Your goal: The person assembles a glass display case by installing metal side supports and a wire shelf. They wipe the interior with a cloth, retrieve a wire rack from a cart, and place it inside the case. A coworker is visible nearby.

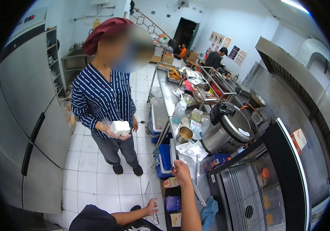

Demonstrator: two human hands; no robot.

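My left hand (151, 207) is low in front of me, its fingers curled round a narrow metal wire rack (148, 194) that hangs above the tiled floor. My right hand (181, 171) is raised at the edge of the steel worktable (164, 86), its fingers closed; whatever is in them, if anything, is hidden. Beyond that hand, a crumpled silvery-white bag (193, 149) and a steel pot (184, 134) with yellowish contents stand on the table. A person facing me in a striped shirt (102, 101) holds white wrapped blocks (120, 127) in a plastic-gloved hand.
A large steel cooker (228, 129) stands on the table. Nearer is a glass-fronted cabinet (246, 192), with a blue cloth (209, 213) beside it. Blue cool boxes (165, 157) sit below the table. A tall steel fridge (22, 127) is at left. Another person (213, 58) works farther back.
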